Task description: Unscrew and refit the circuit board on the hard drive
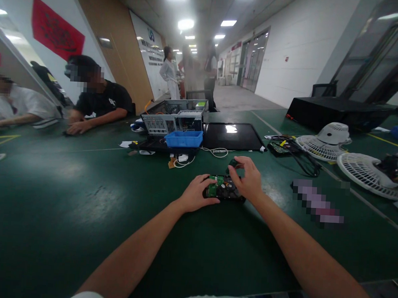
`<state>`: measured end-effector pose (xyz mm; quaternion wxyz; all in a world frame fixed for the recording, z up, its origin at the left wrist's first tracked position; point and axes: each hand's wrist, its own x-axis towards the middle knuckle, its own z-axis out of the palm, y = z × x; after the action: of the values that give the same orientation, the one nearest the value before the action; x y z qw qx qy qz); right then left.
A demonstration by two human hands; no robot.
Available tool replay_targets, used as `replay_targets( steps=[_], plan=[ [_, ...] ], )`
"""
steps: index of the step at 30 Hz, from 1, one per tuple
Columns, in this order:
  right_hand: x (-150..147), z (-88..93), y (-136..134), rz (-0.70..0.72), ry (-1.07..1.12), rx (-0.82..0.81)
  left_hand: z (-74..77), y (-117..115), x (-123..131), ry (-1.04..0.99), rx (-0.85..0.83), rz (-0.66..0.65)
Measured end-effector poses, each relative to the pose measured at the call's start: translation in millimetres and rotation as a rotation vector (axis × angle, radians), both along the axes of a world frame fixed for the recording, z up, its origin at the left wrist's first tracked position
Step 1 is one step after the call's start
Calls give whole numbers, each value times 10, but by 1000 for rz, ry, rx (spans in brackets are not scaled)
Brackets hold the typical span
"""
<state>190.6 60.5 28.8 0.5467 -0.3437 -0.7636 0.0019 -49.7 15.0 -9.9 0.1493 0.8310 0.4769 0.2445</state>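
On the dark green bench (83, 196) lies a small black drive with green circuit board (225, 192) — left hand (194, 195) grips its edge, right hand (249, 180) pinches a small dark part (233, 163) above. A slack pinch could drop that part.

Left hand (196, 196), right hand (249, 180) on device (225, 192)

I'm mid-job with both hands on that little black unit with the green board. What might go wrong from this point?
The left hand only pins one end of the black unit on the green table; it may slide or pivot under the right hand. The small dark piece pinched in the right fingertips looks easy to drop. Bare fingers lie close to the exposed green board.
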Motion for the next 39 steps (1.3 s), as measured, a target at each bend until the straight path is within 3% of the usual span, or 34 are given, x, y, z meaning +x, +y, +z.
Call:
replay_targets(
  steps=[13,18,27,39],
  plan=[
    [-55,-25,-38,24,-37,-64,-13,-15,12,10,0,4],
    [-47,-89,17,42,40,-85,-33,-8,13,1,12,-6],
    [2,-40,9,-142,-26,-24,-20,-12,19,12,-2,-3],
    [-9,-53,13,-36,47,-85,-6,-21,11,0,1,-6]
  ],
)
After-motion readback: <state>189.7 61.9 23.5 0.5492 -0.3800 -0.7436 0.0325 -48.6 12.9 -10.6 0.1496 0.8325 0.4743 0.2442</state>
